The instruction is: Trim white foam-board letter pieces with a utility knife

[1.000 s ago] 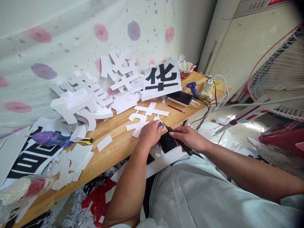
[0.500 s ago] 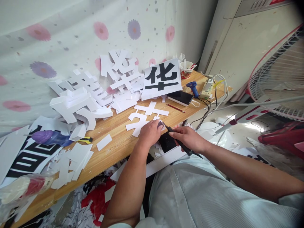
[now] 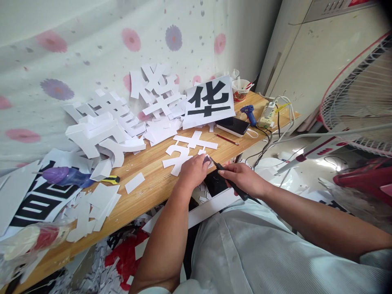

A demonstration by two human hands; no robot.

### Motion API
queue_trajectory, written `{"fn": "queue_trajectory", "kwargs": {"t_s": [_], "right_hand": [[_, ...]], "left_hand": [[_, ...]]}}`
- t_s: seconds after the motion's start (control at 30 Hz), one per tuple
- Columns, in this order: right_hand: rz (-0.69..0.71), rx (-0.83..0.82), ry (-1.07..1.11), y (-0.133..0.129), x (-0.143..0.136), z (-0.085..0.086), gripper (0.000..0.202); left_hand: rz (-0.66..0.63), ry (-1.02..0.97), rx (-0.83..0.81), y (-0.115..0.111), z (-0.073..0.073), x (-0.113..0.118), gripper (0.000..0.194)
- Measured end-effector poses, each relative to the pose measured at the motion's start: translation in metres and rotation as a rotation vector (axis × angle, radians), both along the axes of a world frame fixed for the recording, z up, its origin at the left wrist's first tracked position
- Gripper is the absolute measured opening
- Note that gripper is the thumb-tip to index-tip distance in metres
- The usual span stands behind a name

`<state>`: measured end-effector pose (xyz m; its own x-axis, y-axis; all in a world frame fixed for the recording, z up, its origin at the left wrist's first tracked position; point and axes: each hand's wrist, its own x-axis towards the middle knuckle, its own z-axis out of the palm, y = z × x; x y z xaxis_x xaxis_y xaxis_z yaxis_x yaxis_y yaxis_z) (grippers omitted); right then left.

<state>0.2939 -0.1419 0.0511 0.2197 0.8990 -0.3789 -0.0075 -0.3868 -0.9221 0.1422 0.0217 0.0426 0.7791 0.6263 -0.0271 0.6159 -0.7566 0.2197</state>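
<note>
At the table's front edge, my left hand (image 3: 194, 168) is closed, pinching a small white board piece (image 3: 208, 159). My right hand (image 3: 243, 179) grips a slim black-handled tool (image 3: 232, 184) with a cord at its back end, somewhat like a soldering iron. Its tip meets the small piece by my left fingertips; whether it touches is too small to tell. Just beyond my left hand lies a flat white cut-out character (image 3: 193, 140), partly covered by that hand. Below both hands, a long white strip (image 3: 199, 214) rests across my lap.
White raised letters (image 3: 101, 130) are heaped at the back left. A printed character sheet (image 3: 210, 102) leans near a black-and-white device (image 3: 232, 126), a pencil (image 3: 226, 139), a blue glue gun (image 3: 249, 114) and a power strip (image 3: 267, 114). A purple-handled screwdriver (image 3: 55, 175) lies left; a fan (image 3: 361, 94) stands right.
Almost nothing differs. The view has shifted very slightly, while both hands, the small piece and the tool keep their places.
</note>
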Motion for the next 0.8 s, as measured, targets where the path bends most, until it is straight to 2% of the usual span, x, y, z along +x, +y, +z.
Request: {"fn": "queue_trajectory", "kwargs": {"t_s": [0.8], "right_hand": [[-0.001,0.005,0.014,-0.0013,-0.002,-0.0046,0.037]], "left_hand": [[-0.024,-0.025,0.016,0.0021,-0.0027,-0.0013,0.034]]}}
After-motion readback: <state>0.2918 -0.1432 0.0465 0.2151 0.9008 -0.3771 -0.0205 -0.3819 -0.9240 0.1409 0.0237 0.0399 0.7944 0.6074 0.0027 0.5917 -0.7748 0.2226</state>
